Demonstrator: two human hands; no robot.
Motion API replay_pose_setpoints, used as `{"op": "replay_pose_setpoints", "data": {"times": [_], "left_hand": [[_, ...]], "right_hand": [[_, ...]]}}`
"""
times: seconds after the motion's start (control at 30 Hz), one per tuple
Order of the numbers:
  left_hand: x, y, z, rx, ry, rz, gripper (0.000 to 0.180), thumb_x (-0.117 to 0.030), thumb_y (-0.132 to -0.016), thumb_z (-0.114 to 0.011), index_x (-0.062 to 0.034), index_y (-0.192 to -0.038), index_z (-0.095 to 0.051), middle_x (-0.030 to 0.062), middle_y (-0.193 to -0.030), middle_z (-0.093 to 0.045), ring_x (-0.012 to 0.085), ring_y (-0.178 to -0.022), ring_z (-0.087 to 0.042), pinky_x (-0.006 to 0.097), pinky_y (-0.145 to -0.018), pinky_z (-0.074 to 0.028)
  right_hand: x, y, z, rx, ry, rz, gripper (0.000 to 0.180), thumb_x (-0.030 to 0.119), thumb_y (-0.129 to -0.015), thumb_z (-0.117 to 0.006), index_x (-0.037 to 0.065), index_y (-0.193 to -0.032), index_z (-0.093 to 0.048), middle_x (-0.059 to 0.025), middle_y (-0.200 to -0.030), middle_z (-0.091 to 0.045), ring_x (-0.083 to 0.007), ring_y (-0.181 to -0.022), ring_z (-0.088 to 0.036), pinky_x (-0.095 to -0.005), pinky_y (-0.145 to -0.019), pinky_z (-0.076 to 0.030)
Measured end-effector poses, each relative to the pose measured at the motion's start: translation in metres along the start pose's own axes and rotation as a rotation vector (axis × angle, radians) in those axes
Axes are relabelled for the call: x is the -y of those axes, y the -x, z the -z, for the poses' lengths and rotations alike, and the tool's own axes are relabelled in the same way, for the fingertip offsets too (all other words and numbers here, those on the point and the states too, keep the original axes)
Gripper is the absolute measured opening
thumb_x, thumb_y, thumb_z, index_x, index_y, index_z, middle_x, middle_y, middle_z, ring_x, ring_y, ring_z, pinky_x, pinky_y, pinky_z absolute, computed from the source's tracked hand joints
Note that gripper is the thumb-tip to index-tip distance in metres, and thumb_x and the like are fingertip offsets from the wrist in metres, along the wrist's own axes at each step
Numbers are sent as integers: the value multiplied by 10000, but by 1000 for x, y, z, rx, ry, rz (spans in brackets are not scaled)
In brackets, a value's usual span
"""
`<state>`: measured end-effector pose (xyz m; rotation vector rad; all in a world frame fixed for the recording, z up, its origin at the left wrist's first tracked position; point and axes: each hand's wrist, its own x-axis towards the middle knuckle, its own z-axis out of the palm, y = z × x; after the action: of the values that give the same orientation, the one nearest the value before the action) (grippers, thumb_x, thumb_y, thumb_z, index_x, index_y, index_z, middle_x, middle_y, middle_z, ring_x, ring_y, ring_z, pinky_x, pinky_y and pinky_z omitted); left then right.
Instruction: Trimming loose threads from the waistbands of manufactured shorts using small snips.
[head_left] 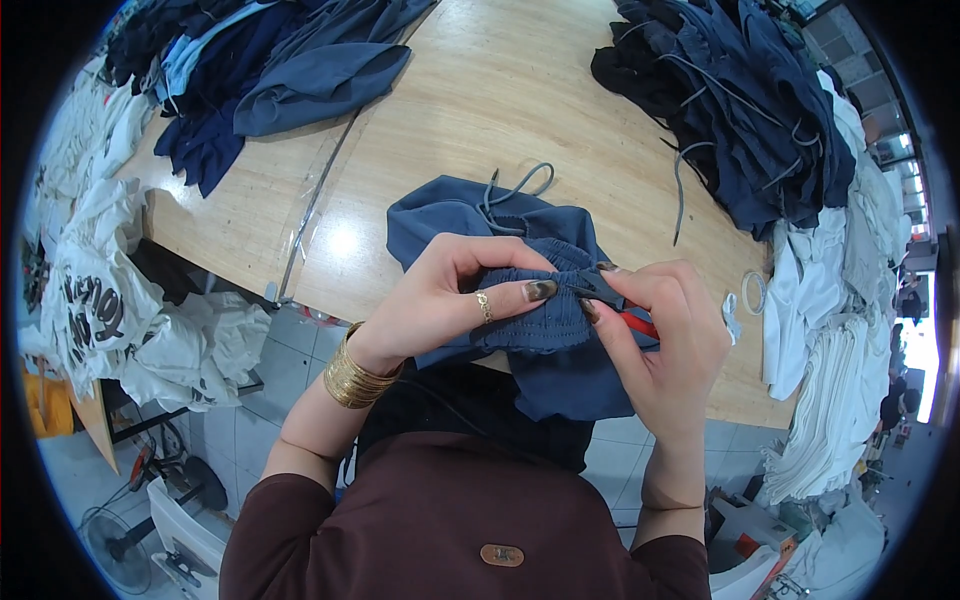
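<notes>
A slate-blue garment (440, 215) with a gathered elastic waistband (545, 325) lies bunched at the table's near edge, part of it hanging over. My left hand (455, 295) is closed on the waistband, its thumb pressing the gathers from above. Just right of it, my right hand (665, 320) pinches the band's edge between thumb and fingertips. A small red-handled tool (638, 324) shows in the right palm; most of it is hidden, so I cannot tell its kind. Behind the waistband, a grey drawstring cord (540, 168) loops out onto the wood.
Dark blue garments with cords (740, 110) are heaped at the far right, and more dark clothes (290, 75) at the far left. White garments (835, 400) hang along the right edge; others (95, 270) pile at left. A seam (320, 200) divides the wooden table (500, 80). A fan (120, 545) stands lower left.
</notes>
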<state>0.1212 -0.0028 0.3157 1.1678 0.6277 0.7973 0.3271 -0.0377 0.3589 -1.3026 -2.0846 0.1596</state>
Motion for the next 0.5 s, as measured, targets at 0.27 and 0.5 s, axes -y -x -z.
{"op": "replay_pose_setpoints", "data": {"times": [0.27,0.5], "left_hand": [[2,0,-1,-18,-31,-36,190,-97,-872,-584,23,-1009,-638,-6,-868,-612,21,-770,-519,158,-665,-414],[0,0,-1,-18,-20,-40,194,-86,-874,-573,31,-1017,-631,4,-882,-612,29,-799,-522,168,-698,-421]], "right_hand": [[4,0,0,5,36,-44,238,107,-706,-725,83,-920,-624,-54,-766,-555,-205,-695,-560,-302,-564,-431],[2,1,-4,1,-73,-109,222,93,-716,-714,70,-914,-615,-60,-775,-559,-207,-676,-561,-296,-570,-434]]}}
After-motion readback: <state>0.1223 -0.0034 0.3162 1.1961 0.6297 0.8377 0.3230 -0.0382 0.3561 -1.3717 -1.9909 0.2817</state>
